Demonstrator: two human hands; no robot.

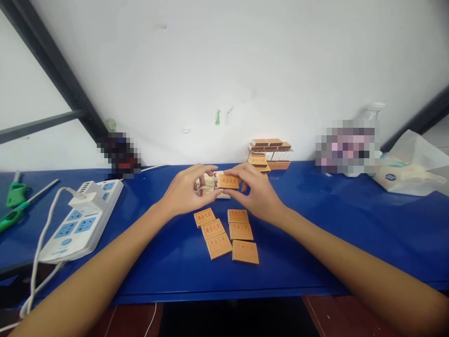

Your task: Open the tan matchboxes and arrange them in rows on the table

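Observation:
My right hand (253, 189) pinches an orange matchbox (228, 181) with red lettering between thumb and fingers. My left hand (187, 189) is curved just left of it, fingers apart, its thumb tip close to the matchbox's lower left edge. Behind and between my hands lie open matchbox trays (207, 183) full of red-tipped matches, partly hidden by my fingers. Nearer me on the blue table (168, 262) are two rough columns of flat matchboxes: three on the left, including a middle matchbox (213, 229), and three on the right, with the nearest matchbox (245, 252) slightly apart.
Against the wall stands a structure of stacked matchboxes (268, 142) with thin sticks between levels. At left are a white power strip (82, 224) with a plugged-in charger and cable, and green-handled tools (16, 213). A pack of tissues (396, 175) in plastic lies at right.

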